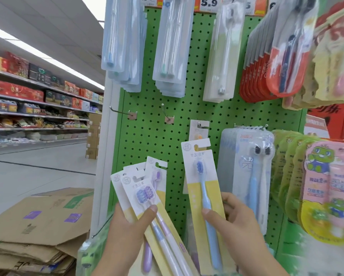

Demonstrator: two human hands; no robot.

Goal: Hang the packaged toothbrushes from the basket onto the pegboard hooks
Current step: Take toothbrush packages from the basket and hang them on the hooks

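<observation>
Upright, blue toothbrush pack (pixel 204 188) — right grip (pixel 236 222) clamped, left grip (pixel 127 226) clamping fanned packs (pixel 141 196).

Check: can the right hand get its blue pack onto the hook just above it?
Probably yes. The right hand holds the blue pack just below that hook; nothing lies between, though one card already hangs there.

The pegboard (pixel 147 136) stands upright at centre, facing the viewer. Before its lower part, the left hand (pixel 127 230) holds a fan of toothbrush packs (pixel 145 188); to their right, the right hand (pixel 236 222) holds a single toothbrush pack (pixel 203 188) upright, just below a pack hanging on a hook (pixel 199 129). Two bare hooks (pixel 123 112) project left of that hook, above the fan. Hanging packs (pixel 171 46) line the top of the board. Flattened cartons (pixel 37 226) lie stacked at lower left; store shelves (pixel 37 102) stand behind them.
</observation>
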